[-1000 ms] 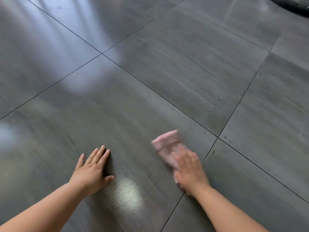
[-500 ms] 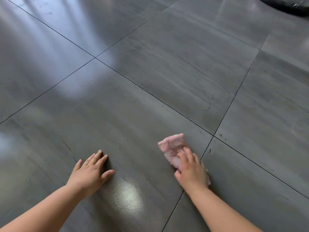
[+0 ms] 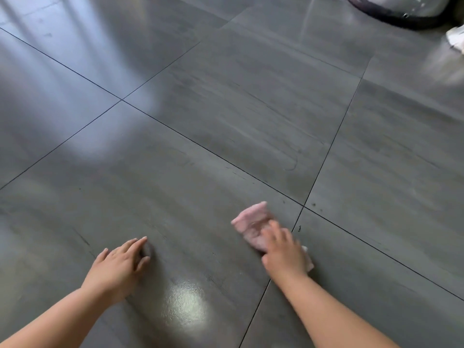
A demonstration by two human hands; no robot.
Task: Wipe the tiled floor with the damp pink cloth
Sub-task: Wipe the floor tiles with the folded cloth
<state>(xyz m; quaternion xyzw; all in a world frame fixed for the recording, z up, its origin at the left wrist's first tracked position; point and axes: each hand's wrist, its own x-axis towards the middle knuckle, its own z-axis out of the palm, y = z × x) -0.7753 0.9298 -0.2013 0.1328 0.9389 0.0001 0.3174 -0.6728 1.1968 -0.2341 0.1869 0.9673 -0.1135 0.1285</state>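
The floor (image 3: 251, 116) is made of large glossy grey tiles with thin dark joints. A folded pink cloth (image 3: 251, 221) lies flat on a tile just left of a tile joint. My right hand (image 3: 282, 252) presses down on the cloth's near half, with the fingers spread over it. My left hand (image 3: 118, 266) rests palm down on the same tile, about a forearm's length to the left of the cloth, with its fingers apart and nothing in it.
Small dark specks (image 3: 313, 204) sit near the tile corner to the right of the cloth. A curved hair-like mark (image 3: 292, 164) lies on the tile beyond. A dark round base (image 3: 401, 20) and something white (image 3: 455, 37) stand at the far right.
My right hand has slid the cloth a little right and back toward the tile joint. My left hand stays planted on the tile. The view has tilted up slightly.
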